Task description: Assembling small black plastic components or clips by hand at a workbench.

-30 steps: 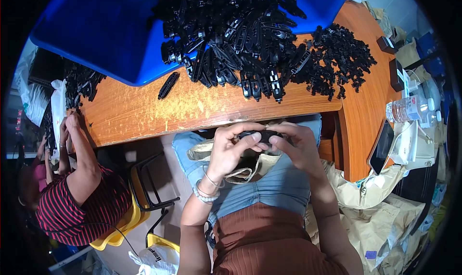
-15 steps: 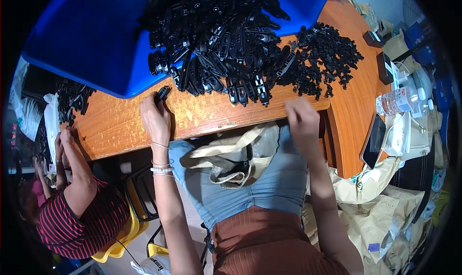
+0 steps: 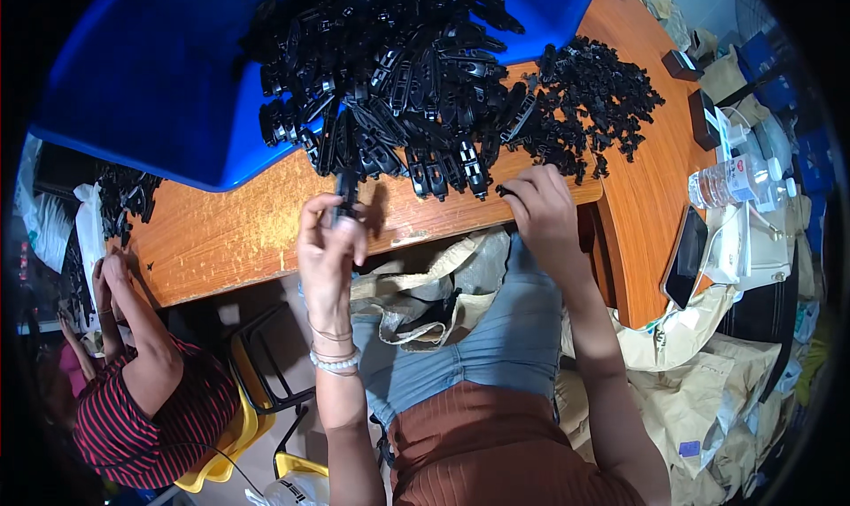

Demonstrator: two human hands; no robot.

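My left hand is closed round a long black plastic part, held upright over the table's front edge. To its right, my right hand has its fingers pinched on a small black plastic piece, partly hidden by the fingertips. Ahead of both hands lies a big heap of long black plastic parts, spilling from a blue bin onto the wooden table. A pile of small black pieces sits beyond my right hand.
An open cloth sack rests on my lap under the table edge. At the right are a phone, clear plastic bottles and small black boxes. A co-worker in a striped shirt sits at the left.
My left hand has lifted the long black part off the table and moved right and nearer me. My right hand has shifted slightly left and now shows a small piece at its fingertips.
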